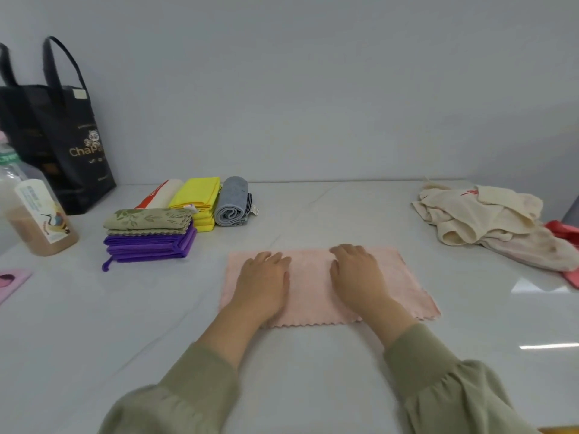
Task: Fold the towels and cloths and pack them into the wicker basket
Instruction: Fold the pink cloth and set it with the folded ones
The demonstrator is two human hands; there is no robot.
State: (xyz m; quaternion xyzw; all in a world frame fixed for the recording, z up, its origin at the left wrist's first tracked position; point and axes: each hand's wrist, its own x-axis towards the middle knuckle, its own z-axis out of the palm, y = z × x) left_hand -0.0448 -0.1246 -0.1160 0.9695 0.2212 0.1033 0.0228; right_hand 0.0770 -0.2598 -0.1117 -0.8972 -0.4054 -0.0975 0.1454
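Your left hand [263, 283] and right hand [357, 277] lie flat with fingers straight, pressing the pink cloth [310, 286] on the table [313, 355] directly before you. Its long axis runs left to right, with one hand on each half. The wicker basket is not in view. The unfolded pile [476, 214] lies well apart, to the right.
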